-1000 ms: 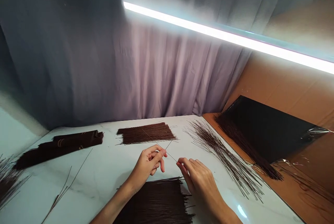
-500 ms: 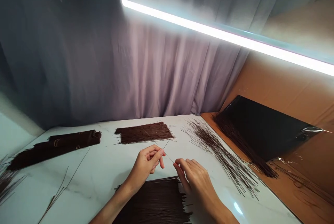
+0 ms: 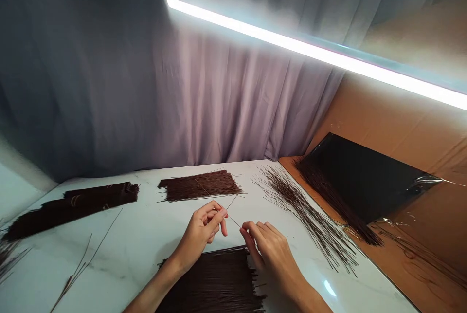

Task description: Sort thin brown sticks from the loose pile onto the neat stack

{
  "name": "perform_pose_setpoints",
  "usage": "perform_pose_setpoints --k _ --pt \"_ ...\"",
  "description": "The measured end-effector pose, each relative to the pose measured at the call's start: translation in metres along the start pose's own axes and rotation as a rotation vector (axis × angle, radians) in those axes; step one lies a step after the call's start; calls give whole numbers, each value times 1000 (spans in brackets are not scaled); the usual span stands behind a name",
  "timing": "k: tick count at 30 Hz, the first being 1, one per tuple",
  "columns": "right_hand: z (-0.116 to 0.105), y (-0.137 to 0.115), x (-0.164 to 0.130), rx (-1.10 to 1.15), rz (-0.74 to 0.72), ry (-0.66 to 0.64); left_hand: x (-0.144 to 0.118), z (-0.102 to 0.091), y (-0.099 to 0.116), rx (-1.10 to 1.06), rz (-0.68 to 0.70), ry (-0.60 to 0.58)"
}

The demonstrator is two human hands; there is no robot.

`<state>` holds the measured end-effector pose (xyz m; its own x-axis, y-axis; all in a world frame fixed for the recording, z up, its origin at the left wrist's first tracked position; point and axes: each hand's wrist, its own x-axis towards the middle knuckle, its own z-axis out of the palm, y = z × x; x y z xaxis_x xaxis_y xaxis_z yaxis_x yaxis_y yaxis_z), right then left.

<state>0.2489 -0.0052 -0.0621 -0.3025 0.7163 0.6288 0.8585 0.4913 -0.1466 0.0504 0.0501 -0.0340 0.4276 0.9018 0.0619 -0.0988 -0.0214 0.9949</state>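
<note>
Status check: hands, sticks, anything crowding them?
Left hand and right hand pinch thin sticks. Flat stick pile beneath. Loose fanned sticks lie apart, right.

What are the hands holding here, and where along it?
Left hand pinches thin dark sticks partway along; right hand pinches one stick's near end.

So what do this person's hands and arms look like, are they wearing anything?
Both are bare: the left hand and right hand show no gloves, rings or watch, and the forearms have no sleeves as far as the picture reaches. Fingers are slim, with short nails.
</note>
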Motion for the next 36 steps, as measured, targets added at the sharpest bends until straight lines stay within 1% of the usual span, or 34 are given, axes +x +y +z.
perform_pose_setpoints --k 3,6,9,11,12,13,15,16,18,19,20,21,22,24,25,27,28,30,31,33,35,36 --pt "2 1 -2 73 19 -59 -2 0 5 6 -7 -25" --pt "0 4 -1 134 42 -100 -6 -2 15 20 -20 -102" --pt "-12 12 10 220 55 -155 -13 0 28 70 -65 -263" --pt "-26 20 22 349 54 -229 -19 4 36 131 -98 -398" --pt "-35 23 28 429 56 -266 -22 8 38 175 -97 -450" --pt "-43 25 33 504 59 -291 -24 11 40 231 -83 -478" --pt "-60 25 39 585 50 -283 -26 17 41 365 -35 -465" --pt "-66 22 40 578 41 -250 -26 19 40 426 -12 -425" --pt "-73 13 35 569 49 -204 -24 19 40 496 24 -305" --pt "-72 8 31 586 73 -220 -23 17 39 499 37 -235" --pt "-69 4 26 616 111 -266 -21 15 39 483 41 -173" --pt "-64 1 22 652 160 -337 -20 13 38 455 39 -128" --pt "-58 1 18 692 205 -424 -19 11 37 420 30 -108" --pt "-43 8 15 754 259 -570 -18 8 34 320 -14 -138" --pt "-37 15 16 777 268 -609 -18 8 31 263 -44 -177" --pt "-33 29 22 803 260 -624 -20 11 27 161 -113 -279" --pt "-35 35 25 804 253 -612 -21 14 25 136 -148 -340" --pt "-45 42 34 800 247 -578 -24 19 24 184 -164 -423" --pt "-53 42 37 795 241 -554 -24 21 25 240 -146 -430" --pt "-68 36 42 777 225 -472 -23 22 27 340 -100 -375" --pt "-77 27 40 782 231 -388 -20 19 28 345 -80 -279" --pt "-77 23 37 805 248 -379 -18 17 29 304 -86 -242"
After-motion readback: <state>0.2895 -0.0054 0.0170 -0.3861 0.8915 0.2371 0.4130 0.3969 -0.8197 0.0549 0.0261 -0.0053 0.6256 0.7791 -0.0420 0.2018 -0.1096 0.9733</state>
